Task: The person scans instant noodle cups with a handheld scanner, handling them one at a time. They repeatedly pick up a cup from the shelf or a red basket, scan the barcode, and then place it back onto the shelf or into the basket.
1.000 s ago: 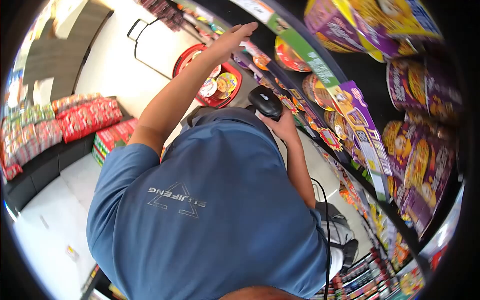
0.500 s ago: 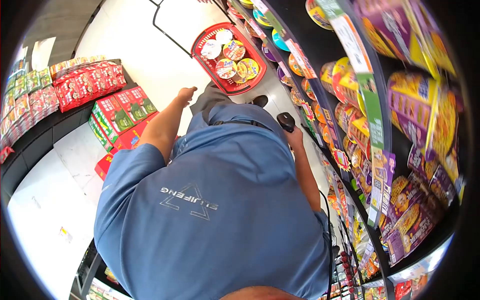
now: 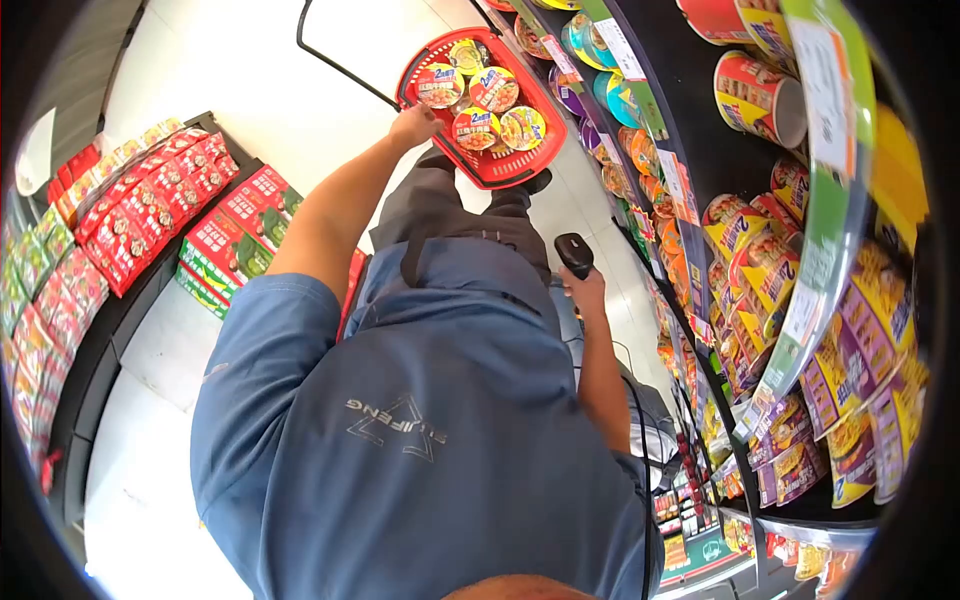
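Observation:
My left hand (image 3: 415, 126) reaches to the near left corner of a red shopping basket (image 3: 508, 176), its fingers curled at the rim. Inside the basket lie several instant noodle cups with round printed lids, among them a red-and-yellow noodle cup (image 3: 476, 129) close to my fingers. My right hand (image 3: 586, 289) is lower and to the right, beside my hip, closed around the grip of a black handheld barcode scanner (image 3: 574, 254). Part of its fingers is hidden by the scanner.
Shelves of noodle cups (image 3: 758, 100) and bagged noodles (image 3: 850, 450) line the right side. Red snack packets (image 3: 160, 200) and red-and-green boxes (image 3: 240, 225) stand at left. A long black basket handle (image 3: 345, 68) leans out to the upper left over the pale floor.
My left hand has moved up and right to the basket's rim and its fingers have closed. The noodle cups lie differently in the basket. The right hand still holds the scanner.

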### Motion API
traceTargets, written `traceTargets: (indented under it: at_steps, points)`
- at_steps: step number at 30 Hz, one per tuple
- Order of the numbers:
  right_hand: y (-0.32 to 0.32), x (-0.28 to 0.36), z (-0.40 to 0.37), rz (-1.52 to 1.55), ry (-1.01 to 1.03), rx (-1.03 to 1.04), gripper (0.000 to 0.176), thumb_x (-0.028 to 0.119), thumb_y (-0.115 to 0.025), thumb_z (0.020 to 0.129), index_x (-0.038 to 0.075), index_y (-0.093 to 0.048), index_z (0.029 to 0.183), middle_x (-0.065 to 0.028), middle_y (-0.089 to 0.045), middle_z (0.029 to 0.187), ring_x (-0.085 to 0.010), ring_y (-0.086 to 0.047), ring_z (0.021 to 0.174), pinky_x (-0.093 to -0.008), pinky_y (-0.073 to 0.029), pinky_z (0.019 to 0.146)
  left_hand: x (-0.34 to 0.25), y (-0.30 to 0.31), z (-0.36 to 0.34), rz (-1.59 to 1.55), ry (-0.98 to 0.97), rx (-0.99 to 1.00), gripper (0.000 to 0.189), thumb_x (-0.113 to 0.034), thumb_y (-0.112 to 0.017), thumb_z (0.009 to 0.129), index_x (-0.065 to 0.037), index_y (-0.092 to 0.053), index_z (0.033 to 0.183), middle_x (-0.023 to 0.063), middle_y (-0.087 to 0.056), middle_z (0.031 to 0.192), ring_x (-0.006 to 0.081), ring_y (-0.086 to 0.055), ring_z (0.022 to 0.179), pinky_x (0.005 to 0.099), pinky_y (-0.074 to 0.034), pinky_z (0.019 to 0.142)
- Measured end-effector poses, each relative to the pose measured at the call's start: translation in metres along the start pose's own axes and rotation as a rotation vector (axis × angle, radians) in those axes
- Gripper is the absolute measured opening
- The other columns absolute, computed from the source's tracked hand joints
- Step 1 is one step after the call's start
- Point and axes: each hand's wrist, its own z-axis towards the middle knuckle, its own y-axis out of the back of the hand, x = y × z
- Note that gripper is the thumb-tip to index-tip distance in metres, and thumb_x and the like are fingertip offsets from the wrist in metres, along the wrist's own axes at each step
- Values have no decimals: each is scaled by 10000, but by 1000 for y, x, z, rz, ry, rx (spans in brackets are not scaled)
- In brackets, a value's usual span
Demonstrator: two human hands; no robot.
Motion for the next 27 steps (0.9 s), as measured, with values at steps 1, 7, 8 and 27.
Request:
traceTargets:
  at_steps: [1, 7, 8, 27]
  points:
    - [-11, 11, -6, -27, 54, 4, 291, 229, -796, 756, 1, -651, 866, -43, -632, 666, -104, -570, 523, -260, -471, 488, 4, 2, 10, -3, 1, 18, 549, -440, -668, 775, -24, -624, 1131, 192, -668, 1097, 314, -639, 1040, 397, -492, 906]
    - [-52, 26, -21, -294, 60, -14, 403, 333, -805, 704, -12, -673, 867, -134, -677, 715, -238, -664, 654, -364, -510, 624, 0, 5, 47, 259, 65, 37, 580, -340, -679, 773, -41, -531, 1247, 201, -641, 1158, 325, -618, 1090, 409, -493, 934]
    - [-53, 23, -21, -299, 87, 5, 395, 324, -804, 707, -13, -674, 868, -138, -676, 719, -233, -664, 658, -362, -509, 625, -1, 0, 52, 221, 87, 82, 603, -305, -683, 771, -41, -497, 1281, 212, -562, 1283, 349, -560, 1173, 414, -472, 971]
    - [-47, -51, 37, -288, -49, 9, 328, 228, -836, 710, -20, -632, 779, -46, -591, 596, -124, -567, 491, -297, -444, 467, 30, -77, 180, 664, -75, -174, 1205, -329, -866, 584, -115, -131, 1516, 162, -176, 1560, 317, -159, 1448, 490, -212, 1144]
